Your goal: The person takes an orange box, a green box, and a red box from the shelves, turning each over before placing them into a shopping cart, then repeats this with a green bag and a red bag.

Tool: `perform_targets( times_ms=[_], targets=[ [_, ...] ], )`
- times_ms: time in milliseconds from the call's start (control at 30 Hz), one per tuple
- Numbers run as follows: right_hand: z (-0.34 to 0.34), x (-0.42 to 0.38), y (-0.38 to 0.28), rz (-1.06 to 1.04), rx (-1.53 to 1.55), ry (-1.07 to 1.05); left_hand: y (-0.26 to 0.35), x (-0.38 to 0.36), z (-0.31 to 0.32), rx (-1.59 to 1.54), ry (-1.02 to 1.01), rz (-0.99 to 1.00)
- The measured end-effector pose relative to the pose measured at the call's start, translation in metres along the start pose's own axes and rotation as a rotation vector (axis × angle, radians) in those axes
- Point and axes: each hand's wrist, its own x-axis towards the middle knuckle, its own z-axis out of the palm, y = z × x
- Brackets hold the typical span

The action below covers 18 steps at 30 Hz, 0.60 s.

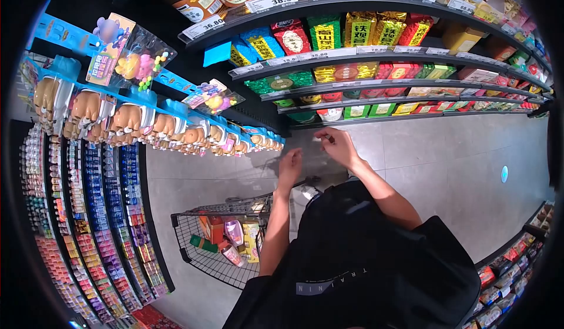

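Note:
Both my arms reach forward over a shopping cart (194,252). My left hand (289,164) hangs above the cart's handle end with its back to me and its fingers curled under, so I cannot see whether it holds anything. My right hand (336,145) is further out and a little higher. Its fingertips pinch a small white item (319,139), too small to identify. The wire cart holds several colourful packaged goods (226,238). I wear a black shirt (364,264).
Shelves of tea packets (364,32) with price tags run across the top. Hanging toys (132,64) and racks of small candy packs (94,211) fill the left. Another shelf edge (511,258) shows at the lower right, with grey tiled floor (458,170) between them.

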Motion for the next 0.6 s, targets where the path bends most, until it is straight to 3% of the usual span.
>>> perform_targets(
  times_ms=[333, 400, 600],
  targets=[
    [0.007, 0.062, -0.039, -0.239, -0.178, 0.129, 0.000, 0.000, 0.003, 0.044, 0.001, 0.020],
    [0.001, 0.087, -0.060, -0.558, -0.280, 0.335, 0.000, 0.000, 0.004, 0.027, -0.003, 0.017],
    [-0.024, 0.158, -0.134, -0.644, -0.479, 0.497, 0.001, 0.003, 0.006, 0.049, -0.062, 0.008]
  ],
)
